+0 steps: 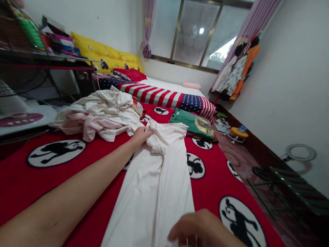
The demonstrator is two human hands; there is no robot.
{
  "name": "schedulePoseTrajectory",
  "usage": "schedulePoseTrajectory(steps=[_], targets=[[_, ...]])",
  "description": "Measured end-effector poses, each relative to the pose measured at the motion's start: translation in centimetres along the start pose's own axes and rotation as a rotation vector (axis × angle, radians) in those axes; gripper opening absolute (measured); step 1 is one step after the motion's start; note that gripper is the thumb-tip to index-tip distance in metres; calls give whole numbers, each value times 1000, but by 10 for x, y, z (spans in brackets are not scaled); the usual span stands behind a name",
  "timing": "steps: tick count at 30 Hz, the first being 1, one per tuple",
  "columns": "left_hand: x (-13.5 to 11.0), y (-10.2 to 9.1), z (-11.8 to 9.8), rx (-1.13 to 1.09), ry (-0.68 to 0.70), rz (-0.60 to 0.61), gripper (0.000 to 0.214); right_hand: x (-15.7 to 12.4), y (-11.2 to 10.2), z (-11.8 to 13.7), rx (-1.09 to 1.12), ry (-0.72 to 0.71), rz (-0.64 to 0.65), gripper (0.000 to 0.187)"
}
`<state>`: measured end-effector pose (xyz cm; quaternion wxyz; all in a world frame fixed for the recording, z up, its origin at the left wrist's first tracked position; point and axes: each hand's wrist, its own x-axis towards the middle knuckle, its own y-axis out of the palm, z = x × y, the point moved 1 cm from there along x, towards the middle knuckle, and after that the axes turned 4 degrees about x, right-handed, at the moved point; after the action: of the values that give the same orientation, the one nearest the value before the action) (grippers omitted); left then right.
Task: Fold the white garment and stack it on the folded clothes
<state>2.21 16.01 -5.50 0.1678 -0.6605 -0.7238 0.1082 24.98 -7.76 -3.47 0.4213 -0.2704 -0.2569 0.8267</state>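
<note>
A long white garment [169, 171], perhaps a shirt or dress, lies stretched along the red bedspread [102, 185] with its far end bunched. My left hand [143, 134] reaches forward, its fingers closed on the garment's far left corner. Over the near end of the cloth, at the bottom of the view, is my right hand [203, 229]. It is blurred, its fingers curl downward, and whether they touch or grip the cloth I cannot tell.
Left of the garment lies a heap of white and pink clothes [102, 109]. A folded green shirt [191, 123] sits beyond it to the right. Farther back is another bed with a flag-patterned cover [159, 94]. A dark slatted chair [295, 188] and a yellow stool [239, 132] stand right.
</note>
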Motion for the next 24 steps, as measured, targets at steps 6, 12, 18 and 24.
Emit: schedulePoseTrajectory(steps=[6, 12, 18, 24], targets=[[-4, 7, 22, 31, 135, -85, 22, 100, -111, -38, 94, 1, -546, 26], [-11, 5, 19, 42, 239, -149, 46, 199, -163, -70, 202, 104, -723, 39], [-12, 5, 18, -3, 280, -122, 46, 241, -178, -74, 61, 141, -719, 9], [-8, 3, 21, 65, 192, -228, 52, 263, -176, -83, -102, 196, -917, 16]])
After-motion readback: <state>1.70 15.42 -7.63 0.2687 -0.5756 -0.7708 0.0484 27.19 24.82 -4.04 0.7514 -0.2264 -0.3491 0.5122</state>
